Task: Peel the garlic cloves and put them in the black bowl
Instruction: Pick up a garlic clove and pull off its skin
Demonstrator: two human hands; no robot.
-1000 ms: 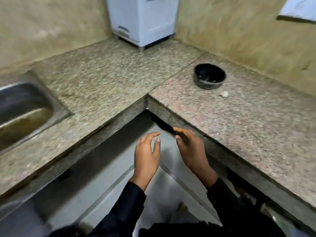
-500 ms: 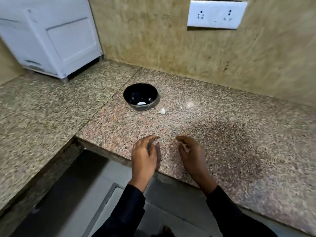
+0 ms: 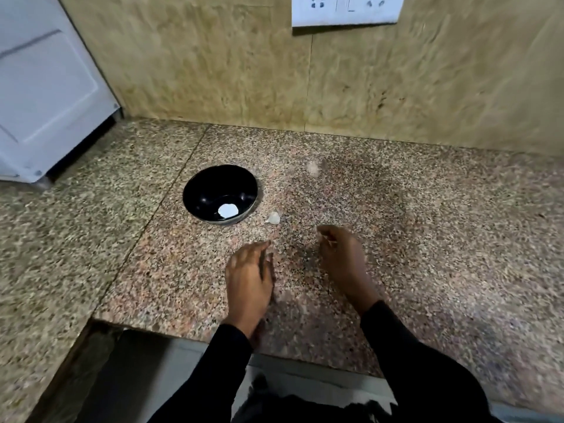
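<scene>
Black bowl (image 3: 220, 193) near the counter's (image 3: 427, 224) back edge, 1 peeled clove (image 3: 228, 210) inside. Another clove (image 3: 273, 218) just beside it. Left hand (image 3: 248, 277) spread; right hand (image 3: 343, 257) loosely curled, grip unclear.

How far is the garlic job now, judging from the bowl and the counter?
Done: one white piece, apparently a peeled clove, lies in the black bowl. In hand: nothing clearly; the left hand is open above the counter, and the right hand is too blurred to judge. Left: one garlic clove lies on the counter beside the bowl.
</scene>
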